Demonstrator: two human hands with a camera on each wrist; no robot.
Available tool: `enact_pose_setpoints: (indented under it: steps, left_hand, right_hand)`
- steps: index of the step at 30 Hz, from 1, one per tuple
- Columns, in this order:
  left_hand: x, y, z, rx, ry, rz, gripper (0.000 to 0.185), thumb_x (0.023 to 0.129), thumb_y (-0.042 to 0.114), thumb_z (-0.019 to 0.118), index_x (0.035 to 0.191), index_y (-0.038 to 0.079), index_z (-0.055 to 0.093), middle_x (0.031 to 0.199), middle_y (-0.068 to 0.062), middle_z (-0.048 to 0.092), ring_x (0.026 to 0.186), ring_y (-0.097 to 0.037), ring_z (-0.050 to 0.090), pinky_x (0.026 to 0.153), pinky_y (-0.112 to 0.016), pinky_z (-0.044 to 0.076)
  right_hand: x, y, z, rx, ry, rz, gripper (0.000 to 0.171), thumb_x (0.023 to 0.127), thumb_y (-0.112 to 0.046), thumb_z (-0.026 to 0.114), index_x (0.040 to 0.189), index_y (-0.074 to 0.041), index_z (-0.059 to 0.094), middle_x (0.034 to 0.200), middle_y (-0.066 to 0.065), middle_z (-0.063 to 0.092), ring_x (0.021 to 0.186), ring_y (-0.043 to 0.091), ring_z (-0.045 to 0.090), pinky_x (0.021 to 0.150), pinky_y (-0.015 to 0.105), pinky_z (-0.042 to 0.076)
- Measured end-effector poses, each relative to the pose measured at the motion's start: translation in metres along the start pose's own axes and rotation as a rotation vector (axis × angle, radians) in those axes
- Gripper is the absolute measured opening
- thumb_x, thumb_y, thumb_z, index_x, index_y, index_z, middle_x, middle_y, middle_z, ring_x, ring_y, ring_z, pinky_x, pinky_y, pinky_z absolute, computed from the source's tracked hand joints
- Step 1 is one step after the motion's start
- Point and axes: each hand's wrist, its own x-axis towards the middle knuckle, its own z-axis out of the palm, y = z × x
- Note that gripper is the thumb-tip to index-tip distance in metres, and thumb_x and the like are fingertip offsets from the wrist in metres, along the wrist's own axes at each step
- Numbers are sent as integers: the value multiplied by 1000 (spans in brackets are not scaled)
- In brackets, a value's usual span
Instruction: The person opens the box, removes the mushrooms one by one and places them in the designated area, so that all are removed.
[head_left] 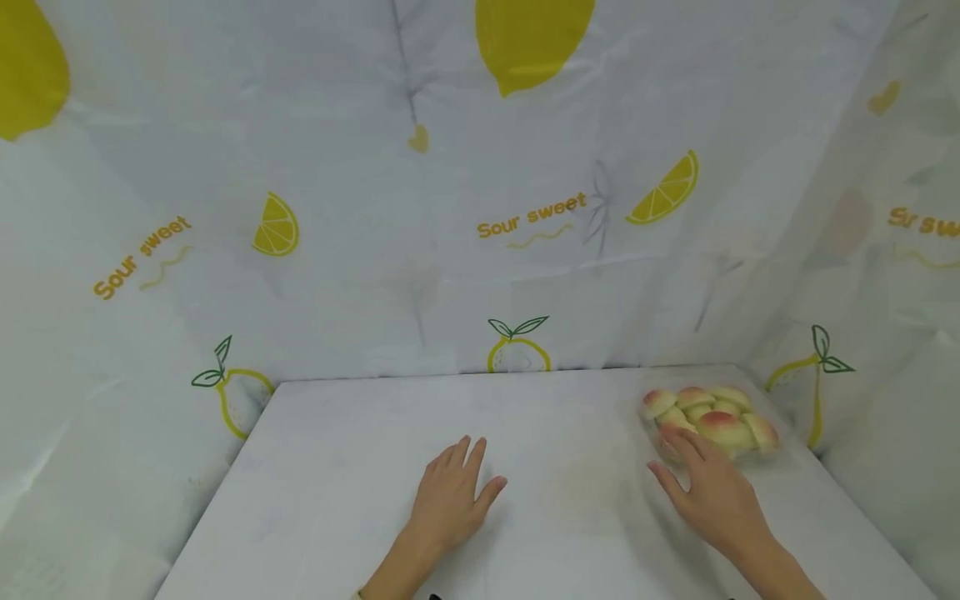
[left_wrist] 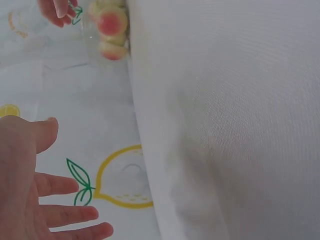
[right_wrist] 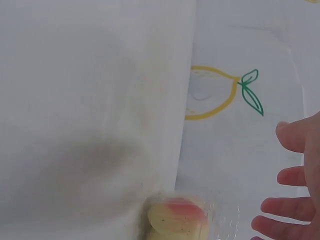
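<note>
White cloth printed with yellow lemons, lemon slices and the words "Sour sweet" point(head_left: 142, 254) hangs as a backdrop on three sides, and in front of it lies a white table point(head_left: 322, 500) with a smooth, pale top. Toward the left of centre, the left hand point(head_left: 450, 500) lies palm down on the table, fingers straight and slightly spread, holding nothing; in the left wrist view the same fingers point(left_wrist: 60, 215) show stretched out over the lemon print where the cloth meets the table edge. Further right, the right hand point(head_left: 712, 492) reaches forward, its fingers extended and relaxed, with the fingertips at the near edge of a clear plastic container point(head_left: 772, 454). Whether the fingertips actually touch the plastic cannot be told from the head view (the right wrist view shows a small gap between the fingers point(right_wrist: 285, 210) and the container's rim). Inside the container sit several peach-shaped buns point(head_left: 708, 412), pale yellow with pink-red blush, piled close together. The container stands at the far right corner of the table, near the backdrop and just in front of a printed lemon outline point(head_left: 813, 375). Both hands are well apart from each other.
</note>
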Motion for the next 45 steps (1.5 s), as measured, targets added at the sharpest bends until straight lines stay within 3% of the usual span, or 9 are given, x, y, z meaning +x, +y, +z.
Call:
enact_pose_setpoints:
  steps: [7, 12, 15, 21, 29, 37, 45]
  left_hand:
    - [10, 10, 2, -33, 15, 17, 64, 106, 53, 43, 147, 4, 50, 146, -21, 52, 133, -36, 51, 105, -53, 45]
    - [13, 16, 4, -35, -11, 7, 63, 106, 52, 43, 148, 5, 49, 147, -20, 51, 133, -35, 50, 107, -53, 44]
    - [15, 18, 6, -48, -25, -4, 64, 106, 53, 41, 150, 6, 47, 149, -19, 49, 135, -35, 49, 108, -53, 42]
    - [17, 22, 11, -77, -35, -2, 64, 106, 52, 43, 150, 6, 46, 149, -18, 49, 135, -35, 49, 108, -53, 43]
    - [20, 26, 17, -99, -6, 24, 60, 106, 49, 45, 150, 8, 47, 147, -17, 51, 133, -34, 51, 105, -53, 45]
    - [22, 30, 20, -125, 32, 52, 58, 107, 47, 44, 147, 6, 50, 144, -18, 54, 130, -35, 52, 104, -53, 45]
    - [27, 42, 23, -187, 13, 44, 59, 107, 47, 43, 149, 7, 48, 144, -17, 54, 130, -34, 53, 104, -52, 46]
  right_hand:
    - [11, 19, -16, -19, 51, 26, 46, 86, -28, 80, 118, 1, 65, 117, 25, 62, 98, 47, 61, 56, 64, 49]
    - [15, 38, -20, -14, 141, -41, 43, 76, -15, 84, 112, 1, 66, 113, 21, 64, 103, 47, 57, 66, 65, 49]
    - [15, 46, -22, -17, 152, -17, 45, 71, -11, 85, 110, -2, 66, 110, 24, 63, 101, 49, 56, 71, 66, 47]
    - [14, 64, -28, -8, 134, 33, 53, 71, -14, 86, 115, 5, 64, 114, 32, 62, 98, 57, 56, 77, 69, 44]
    - [18, 86, -38, -2, -53, 200, 60, 89, -32, 77, 125, 9, 55, 121, 40, 54, 104, 62, 49, 80, 74, 40]
    - [18, 103, -47, 34, -80, 264, 66, 93, -41, 72, 127, 12, 54, 126, 44, 50, 112, 62, 44, 86, 73, 36]
    - [17, 126, -47, 51, -83, 270, 65, 95, -37, 70, 128, 15, 52, 127, 44, 49, 111, 64, 44, 87, 73, 36]
